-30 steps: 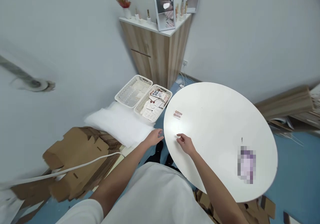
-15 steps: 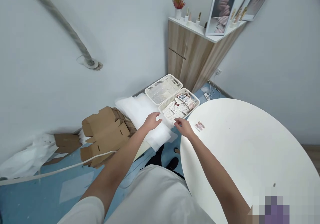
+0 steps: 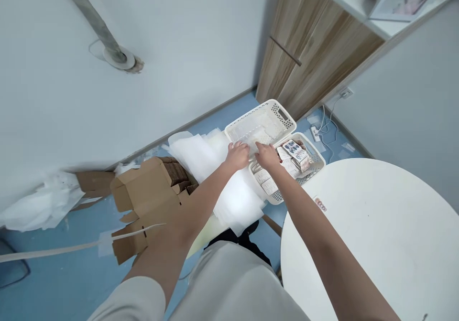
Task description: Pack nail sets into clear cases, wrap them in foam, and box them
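Note:
My left hand (image 3: 238, 155) is at the near edge of the back white basket (image 3: 231, 132), fingers bent and slightly apart over the rim. Close to its right, my right hand (image 3: 267, 155) reaches above the place where the two baskets meet, its index finger stretched forward. Neither hand shows anything in it, though the fingertips are partly hidden. Clear plastic packets (image 3: 260, 134) lie inside the back basket. The front white basket (image 3: 315, 172) holds several printed cards (image 3: 283, 154) and a stack of press-on nail sets (image 3: 294, 150); my right forearm covers part of it.
White foam sheets (image 3: 236, 201) lie left of the baskets, beside flattened brown cardboard boxes (image 3: 150, 187). A round white table (image 3: 376, 235) stands at right with a nail set (image 3: 320, 203) near its edge. Behind are a wood-grain cabinet (image 3: 304, 48) and a power strip (image 3: 315, 133).
Both hands have moved forward and closer together, from the near side of the front basket to the back basket. The camera view has tilted down and shifted left.

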Tool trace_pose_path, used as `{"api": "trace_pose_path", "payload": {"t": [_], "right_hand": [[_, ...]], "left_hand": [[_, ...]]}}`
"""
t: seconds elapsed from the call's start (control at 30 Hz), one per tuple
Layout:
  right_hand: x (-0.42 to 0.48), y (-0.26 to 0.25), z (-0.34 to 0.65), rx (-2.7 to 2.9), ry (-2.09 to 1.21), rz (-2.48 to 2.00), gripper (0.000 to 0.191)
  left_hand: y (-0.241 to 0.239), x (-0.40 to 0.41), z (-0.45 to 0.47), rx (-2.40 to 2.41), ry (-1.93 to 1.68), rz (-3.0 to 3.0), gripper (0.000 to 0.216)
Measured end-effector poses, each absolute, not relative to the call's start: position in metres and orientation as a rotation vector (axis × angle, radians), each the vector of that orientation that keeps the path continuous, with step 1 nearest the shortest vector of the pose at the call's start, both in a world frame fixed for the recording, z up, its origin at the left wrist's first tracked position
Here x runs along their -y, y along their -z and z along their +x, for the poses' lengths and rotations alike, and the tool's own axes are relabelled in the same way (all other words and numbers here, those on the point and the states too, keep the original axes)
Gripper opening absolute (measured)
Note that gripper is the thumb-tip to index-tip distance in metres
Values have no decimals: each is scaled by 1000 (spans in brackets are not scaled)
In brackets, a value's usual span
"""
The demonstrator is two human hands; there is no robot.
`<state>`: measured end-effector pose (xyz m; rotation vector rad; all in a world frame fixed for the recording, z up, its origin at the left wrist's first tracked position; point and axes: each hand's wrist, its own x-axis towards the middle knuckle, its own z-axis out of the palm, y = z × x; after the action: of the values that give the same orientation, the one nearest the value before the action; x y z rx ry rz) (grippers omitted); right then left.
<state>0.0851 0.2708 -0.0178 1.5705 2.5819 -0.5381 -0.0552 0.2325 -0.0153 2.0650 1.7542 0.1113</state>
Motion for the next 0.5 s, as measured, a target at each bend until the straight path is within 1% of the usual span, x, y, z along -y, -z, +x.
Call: {"api": "trace_pose_path", "payload": {"t": [0.07, 0.2, 0.37, 0.5], "right_hand": [[-282, 26, 76, -2506, 496, 1556, 34], [-297, 41, 67, -2334, 511, 1614, 27], [-304, 49, 63, -2224, 545, 1708, 31], [-305, 50, 63, -2253, 551, 1799, 29]], "left_hand": [[22, -241, -55, -1726, -90, 2067, 35], [32, -247, -55, -1698, -71, 2068, 41], [35, -247, -57, -1691, -102, 2085, 40], [36, -248, -57, -1690, -116, 2064, 37]]}}
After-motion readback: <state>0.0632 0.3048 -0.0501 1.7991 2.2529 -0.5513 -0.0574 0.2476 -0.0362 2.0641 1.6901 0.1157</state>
